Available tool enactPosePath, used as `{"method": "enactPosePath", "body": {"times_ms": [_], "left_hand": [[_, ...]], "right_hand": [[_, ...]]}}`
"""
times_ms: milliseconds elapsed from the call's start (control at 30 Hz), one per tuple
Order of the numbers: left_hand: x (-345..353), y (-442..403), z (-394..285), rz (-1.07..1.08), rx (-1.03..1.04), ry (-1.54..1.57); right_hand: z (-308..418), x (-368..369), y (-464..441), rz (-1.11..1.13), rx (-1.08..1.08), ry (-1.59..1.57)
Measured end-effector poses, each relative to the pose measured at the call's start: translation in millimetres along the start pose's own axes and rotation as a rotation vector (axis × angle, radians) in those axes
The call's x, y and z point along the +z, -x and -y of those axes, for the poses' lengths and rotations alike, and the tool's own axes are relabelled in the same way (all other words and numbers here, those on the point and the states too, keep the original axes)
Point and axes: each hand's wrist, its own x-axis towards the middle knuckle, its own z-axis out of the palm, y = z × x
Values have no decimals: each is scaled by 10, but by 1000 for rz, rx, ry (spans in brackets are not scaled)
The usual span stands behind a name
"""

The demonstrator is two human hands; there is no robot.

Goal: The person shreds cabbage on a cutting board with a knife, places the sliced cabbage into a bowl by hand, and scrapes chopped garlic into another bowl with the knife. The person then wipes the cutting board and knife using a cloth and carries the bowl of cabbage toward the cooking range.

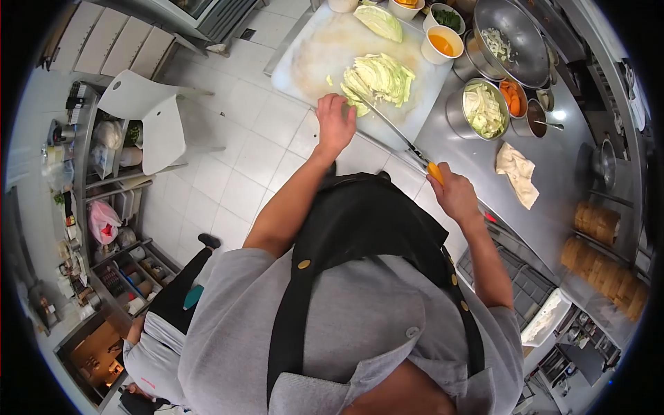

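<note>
My right hand [453, 194] grips the yellow handle of a kitchen knife [398, 131]. The blade slants up and left over the white cutting board [304, 69], its tip end beside a pile of sliced cabbage [380, 79]. At the board's near edge is my left hand [335, 126], fingers loosely bent and slightly apart, with nothing visible in them. Its thumb side lies close to the cut cabbage; whether it touches I cannot tell. A larger cabbage wedge [379, 22] rests at the board's far side.
Right of the board, a metal pot [456, 114] holds cut cabbage, beside containers of carrots [512, 97] and dark sauce [536, 119]. A large steel bowl [529, 41] stands behind. A cloth [516, 174] lies on the steel counter [567, 152]. Another person [162, 339] is at lower left, near a white chair [162, 131].
</note>
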Motion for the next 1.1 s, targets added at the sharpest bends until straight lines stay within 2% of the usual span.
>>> {"method": "enactPosePath", "body": {"times_ms": [133,233,367,400,533,633,667,733,767,833,900,1000,1033,1100], "left_hand": [[-67,-16,-95,-72,16,53],[-169,-19,-324,6,48,56],[-87,-54,-674,155,122,5],[-46,-79,-690,112,102,36],[-18,-112,-538,-22,25,103],[-104,-108,-575,-52,75,81],[-142,-92,-602,-67,95,61],[-87,-100,-750,128,31,217],[-33,-86,-846,223,-8,288],[272,-63,-1129,320,-79,519],[478,-115,-1528,447,39,542],[761,-309,-2001,421,369,504],[848,-387,-2046,390,374,512],[964,-457,-2095,305,353,522]], "right_hand": [[-103,-51,133,-85,72,-12],[-268,-24,213,-305,175,12],[-553,364,41,-324,309,8],[-605,470,-37,-325,319,4],[-784,759,-335,-427,251,6],[-612,577,-340,-642,167,4],[-633,502,-317,-725,226,-101],[-721,316,-290,-889,332,-310],[-851,145,-315,-861,482,-483],[-1354,-1,-540,-931,638,-362],[-1809,-45,-830,-810,754,-721],[-1751,-190,-841,-587,806,-1026],[-1573,-238,-768,-633,857,-1237],[-1504,65,-649,-919,685,-729]]}}
